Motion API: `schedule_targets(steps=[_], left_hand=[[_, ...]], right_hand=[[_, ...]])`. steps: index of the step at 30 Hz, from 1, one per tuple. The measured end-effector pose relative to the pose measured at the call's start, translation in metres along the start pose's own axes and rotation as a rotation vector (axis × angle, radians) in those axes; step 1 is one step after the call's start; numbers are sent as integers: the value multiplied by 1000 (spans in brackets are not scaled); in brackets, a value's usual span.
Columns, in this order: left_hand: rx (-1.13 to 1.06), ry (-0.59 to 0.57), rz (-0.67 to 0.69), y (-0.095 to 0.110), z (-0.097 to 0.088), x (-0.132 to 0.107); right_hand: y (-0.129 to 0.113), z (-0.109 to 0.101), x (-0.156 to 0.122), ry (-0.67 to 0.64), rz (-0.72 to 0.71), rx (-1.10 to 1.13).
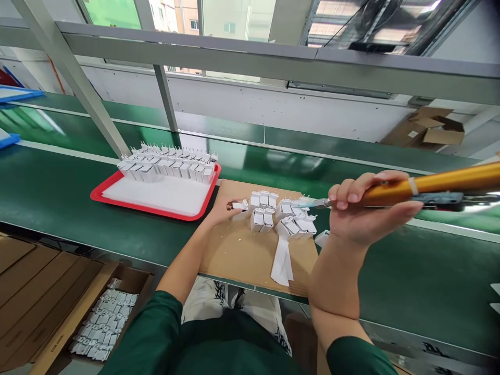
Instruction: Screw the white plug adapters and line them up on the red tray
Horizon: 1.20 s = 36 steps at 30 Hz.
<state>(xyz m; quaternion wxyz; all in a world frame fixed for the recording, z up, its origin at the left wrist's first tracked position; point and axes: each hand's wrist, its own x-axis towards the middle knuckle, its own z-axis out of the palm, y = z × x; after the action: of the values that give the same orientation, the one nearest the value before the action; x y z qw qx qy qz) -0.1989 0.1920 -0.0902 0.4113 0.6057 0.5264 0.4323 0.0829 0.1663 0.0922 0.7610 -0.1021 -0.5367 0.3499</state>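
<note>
My left hand (223, 209) rests at the left side of a brown cardboard sheet (238, 255), its fingers closed on a small white plastic housing (240, 211). Raised over the right side, my right hand (361, 211) grips a gold power screwdriver (441, 182) with a dark lever along its underside. Its thin light-blue tip (308, 204) points left, over a cluster of white housings (299, 225). Several more housings (262, 219) stand in groups between my hands. Folded white strips (282, 263) lie on the cardboard in front of them.
A red tray (156, 209) on the green bench (422, 271) holds rows of white housings (172, 164) at the left. Below, an open carton (103, 325) contains many white parts. A metal frame post (82, 88) rises behind the tray. Another cardboard box (425, 130) sits at the back right.
</note>
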Motion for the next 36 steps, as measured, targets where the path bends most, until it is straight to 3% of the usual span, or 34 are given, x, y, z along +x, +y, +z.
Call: schedule_targets(steps=[6,14,25,31,36], left_hand=[[-16,113,-20,2,-2,-1],[76,24,-28,22,-4,-16],[59,69,-26,9,-4,-7],[360,-119,26,22,-7,-20],[469,-69,33,23,3,-20]], right_hand=[[4,4,0,51,-108,-31],[1,-6,0,31,-110,-64],[-1,-2,0,60,-86,-63],[-3,0,-3,64,-103,-69],[-3,-1,-5,58,-129,-57]])
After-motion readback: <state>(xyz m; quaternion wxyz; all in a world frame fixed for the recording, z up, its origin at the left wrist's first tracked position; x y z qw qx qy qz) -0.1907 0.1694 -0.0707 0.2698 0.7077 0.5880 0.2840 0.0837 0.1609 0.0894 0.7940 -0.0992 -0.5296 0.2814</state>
